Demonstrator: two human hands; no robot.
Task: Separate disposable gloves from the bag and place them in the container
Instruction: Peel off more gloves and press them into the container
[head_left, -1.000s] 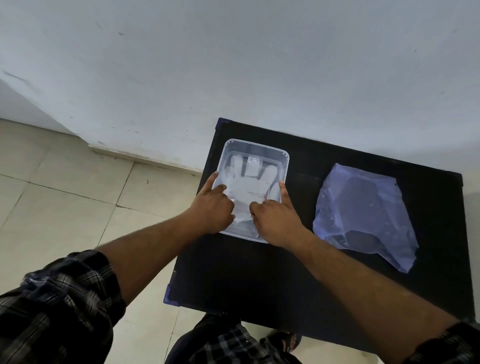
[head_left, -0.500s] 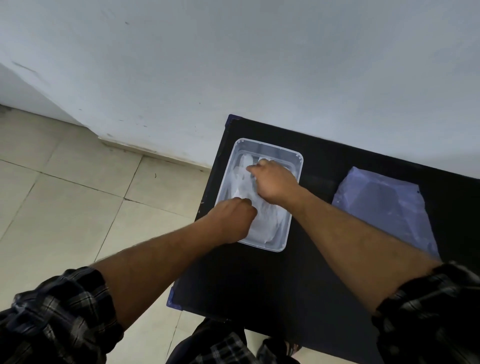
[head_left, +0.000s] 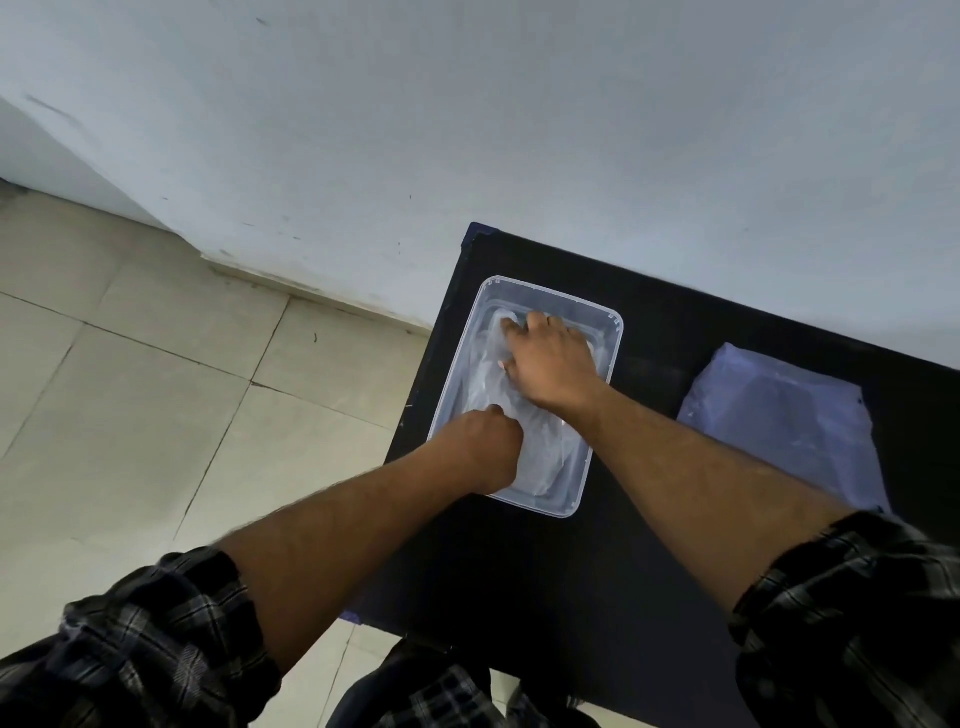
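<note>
Both hands inside clear container (head_left: 602, 322) on black table (head_left: 519, 571). Left hand (head_left: 488, 449) curled at near end, right hand (head_left: 553, 364) flat, pressing clear gloves (head_left: 545, 452); any grip is unclear. Bag (head_left: 779, 431) lies right.

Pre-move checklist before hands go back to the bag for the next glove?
1. Glove inside container: ok, lying within the walls.
2. Glove flattened: cannot tell, hands cover much of it.
3. Right hand free: not ok, spread flat on the glove.
4. Left hand free: not ok, knuckles pressed onto the glove at the container's near end.
5. Bag reachable: ok, lies flat on the table, right of the container.
6. Gloves left in bag: cannot tell.
</note>
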